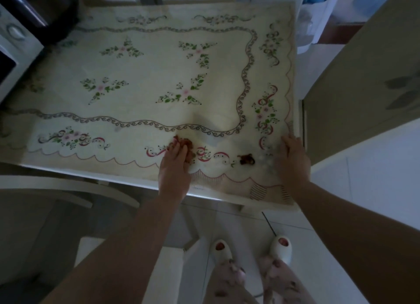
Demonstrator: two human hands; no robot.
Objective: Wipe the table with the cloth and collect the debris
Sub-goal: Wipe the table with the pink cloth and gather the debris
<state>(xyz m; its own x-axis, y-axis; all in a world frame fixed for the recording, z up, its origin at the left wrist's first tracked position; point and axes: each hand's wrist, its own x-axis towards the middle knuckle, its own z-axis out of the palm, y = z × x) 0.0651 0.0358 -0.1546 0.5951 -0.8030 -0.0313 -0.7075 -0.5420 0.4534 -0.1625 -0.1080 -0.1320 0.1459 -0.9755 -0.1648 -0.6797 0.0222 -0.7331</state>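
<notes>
From the head camera, the desk [68, 167] is covered by a cream floral tablecloth [147, 76]. The left hand [175, 160] lies palm-down near the front edge, fingers cupped over a pile of brown debris [189, 148]. A second clump of debris [246, 160] sits just to its right. The right hand [293, 158] presses a pale, blurred cloth [268, 161] flat near the desk's right front corner. White slippers [281, 247] stand on the floor below.
</notes>
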